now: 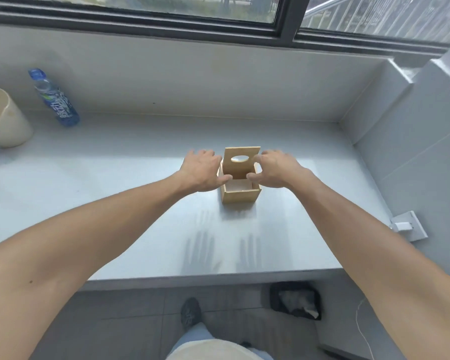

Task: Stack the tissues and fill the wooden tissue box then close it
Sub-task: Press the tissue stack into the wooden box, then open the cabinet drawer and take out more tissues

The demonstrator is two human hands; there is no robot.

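A small wooden tissue box [240, 195] stands on the pale counter [140, 203], near its middle. Its lid [240, 162], a wooden panel with an oval hole, sits partly slid back over the far half, so the near half of the box is open. White tissue shows inside the open part. My left hand [203, 170] rests against the box's left side, thumb at the rim. My right hand [273, 168] pinches the lid's right edge between thumb and fingers.
A blue-labelled plastic bottle [53, 98] and a cream cup [3, 118] stand at the far left. A wall rises at the right with a white socket [408, 226]. Below the counter edge lie my shoe [191, 311] and a dark bin [295, 300].
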